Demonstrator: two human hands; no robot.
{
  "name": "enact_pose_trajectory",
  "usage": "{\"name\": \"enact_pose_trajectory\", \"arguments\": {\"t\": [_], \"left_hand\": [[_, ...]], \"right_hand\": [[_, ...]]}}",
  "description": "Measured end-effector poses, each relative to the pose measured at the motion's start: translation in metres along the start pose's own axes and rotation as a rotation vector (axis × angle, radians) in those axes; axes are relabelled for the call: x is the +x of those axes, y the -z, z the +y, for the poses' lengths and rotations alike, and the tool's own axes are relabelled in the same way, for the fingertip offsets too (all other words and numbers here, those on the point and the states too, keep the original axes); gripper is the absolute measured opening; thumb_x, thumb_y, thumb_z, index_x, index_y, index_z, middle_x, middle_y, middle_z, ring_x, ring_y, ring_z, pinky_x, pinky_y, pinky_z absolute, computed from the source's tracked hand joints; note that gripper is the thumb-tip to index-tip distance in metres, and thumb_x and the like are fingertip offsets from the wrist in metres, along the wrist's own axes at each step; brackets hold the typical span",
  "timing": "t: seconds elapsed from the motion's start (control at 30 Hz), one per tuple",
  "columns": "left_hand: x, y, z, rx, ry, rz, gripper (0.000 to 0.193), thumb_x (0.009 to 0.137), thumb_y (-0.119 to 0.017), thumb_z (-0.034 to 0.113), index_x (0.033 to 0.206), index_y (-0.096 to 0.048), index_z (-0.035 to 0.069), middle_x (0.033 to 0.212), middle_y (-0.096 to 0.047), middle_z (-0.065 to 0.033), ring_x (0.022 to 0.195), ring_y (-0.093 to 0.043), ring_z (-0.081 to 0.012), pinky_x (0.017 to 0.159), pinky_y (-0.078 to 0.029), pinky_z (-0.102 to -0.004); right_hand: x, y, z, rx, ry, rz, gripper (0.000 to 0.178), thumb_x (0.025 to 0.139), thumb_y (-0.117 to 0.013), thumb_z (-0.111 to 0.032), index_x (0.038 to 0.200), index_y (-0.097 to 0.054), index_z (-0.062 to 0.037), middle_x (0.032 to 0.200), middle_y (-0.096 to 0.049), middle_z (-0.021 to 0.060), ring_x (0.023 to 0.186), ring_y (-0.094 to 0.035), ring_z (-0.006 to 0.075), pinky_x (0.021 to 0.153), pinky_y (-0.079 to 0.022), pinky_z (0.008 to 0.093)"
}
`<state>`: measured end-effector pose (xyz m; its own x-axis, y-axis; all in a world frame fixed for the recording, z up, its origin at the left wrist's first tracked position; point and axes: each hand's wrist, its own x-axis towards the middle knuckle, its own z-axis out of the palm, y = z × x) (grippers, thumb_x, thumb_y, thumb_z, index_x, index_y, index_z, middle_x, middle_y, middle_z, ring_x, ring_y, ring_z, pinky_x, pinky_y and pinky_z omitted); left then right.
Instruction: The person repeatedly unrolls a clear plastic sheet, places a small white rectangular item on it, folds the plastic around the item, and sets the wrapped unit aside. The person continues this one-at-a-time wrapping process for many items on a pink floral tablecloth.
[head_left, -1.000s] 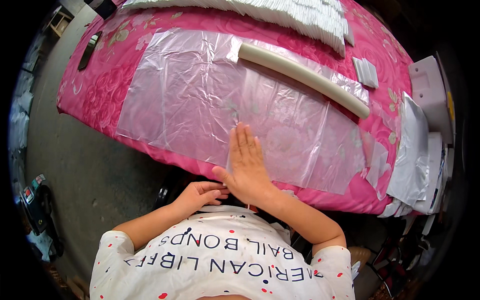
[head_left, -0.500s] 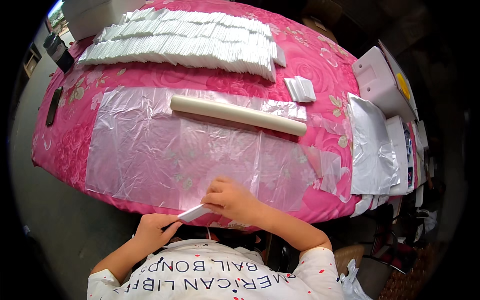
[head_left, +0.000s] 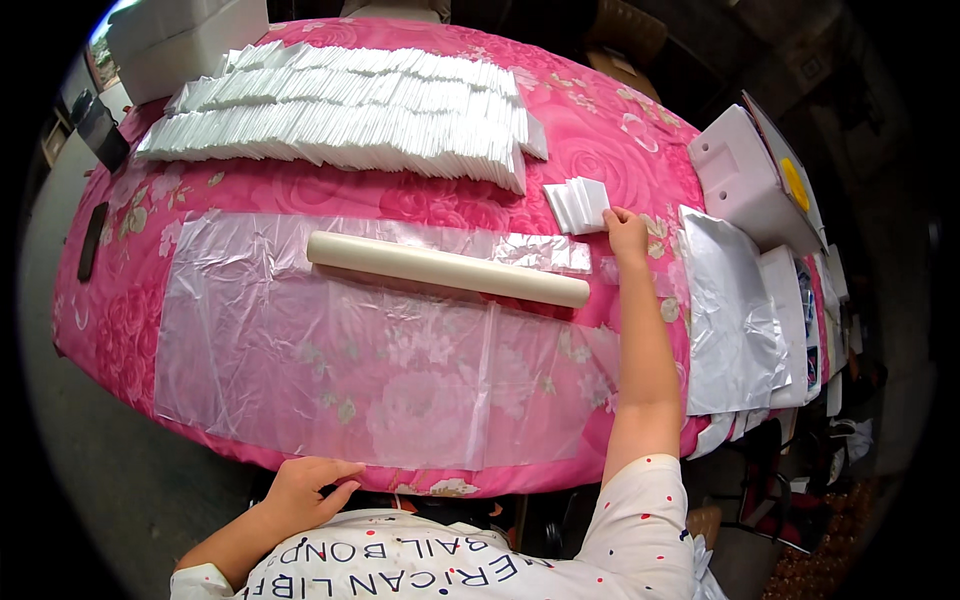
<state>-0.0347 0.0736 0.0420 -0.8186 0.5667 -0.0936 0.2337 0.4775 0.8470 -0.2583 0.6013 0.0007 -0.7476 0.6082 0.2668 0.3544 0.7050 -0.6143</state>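
Note:
My right hand (head_left: 626, 226) reaches far across the pink flowered table and touches a small stack of white folded pieces (head_left: 580, 202). My left hand (head_left: 305, 485) rests at the near table edge, fingers loosely apart, holding nothing, just below a clear plastic sheet (head_left: 340, 350) spread flat on the cloth. A cream cardboard tube (head_left: 445, 269) lies across the sheet's far edge. Whether my right hand grips a piece cannot be seen.
Long rows of white folded pieces (head_left: 340, 115) cover the far side of the table. Silvery plastic bags (head_left: 730, 310) are stacked at the right, with a white box (head_left: 745, 175) behind them. A dark phone (head_left: 92, 240) lies at the left edge.
My right hand left the near edge of the plastic sheet and stretched to the small white stack at the far right. My left hand let go of a white strip and holds nothing.

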Motion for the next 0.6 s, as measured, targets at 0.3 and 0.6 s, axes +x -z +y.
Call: {"name": "enact_pose_trajectory", "arguments": {"t": [0.3,0.6], "left_hand": [[0.026,0.008,-0.010,0.155,-0.269,0.017,0.029,0.074,-0.065,0.005,0.103,-0.064,0.005,0.086,-0.066,-0.0101,0.071,-0.063,-0.0260,0.064,-0.051,-0.0332],[0.101,-0.035,0.011,0.212,-0.285,0.150,0.061,0.077,-0.067,0.025,0.130,-0.045,0.005,0.144,-0.017,-0.0268,0.131,-0.021,-0.0447,0.104,-0.027,-0.0471]], "right_hand": [[-0.133,0.019,-0.094,0.019,0.840,-0.277,0.047,0.078,-0.068,-0.026,0.116,-0.057,-0.0017,0.109,-0.058,0.0153,0.104,-0.050,0.0312,0.092,-0.039,0.0408],[-0.266,0.063,-0.104,-0.021,0.603,-0.765,0.060,0.083,-0.061,-0.031,0.131,-0.041,0.0000,0.124,-0.047,0.0204,0.112,-0.045,0.0360,0.097,-0.036,0.0411]]}}
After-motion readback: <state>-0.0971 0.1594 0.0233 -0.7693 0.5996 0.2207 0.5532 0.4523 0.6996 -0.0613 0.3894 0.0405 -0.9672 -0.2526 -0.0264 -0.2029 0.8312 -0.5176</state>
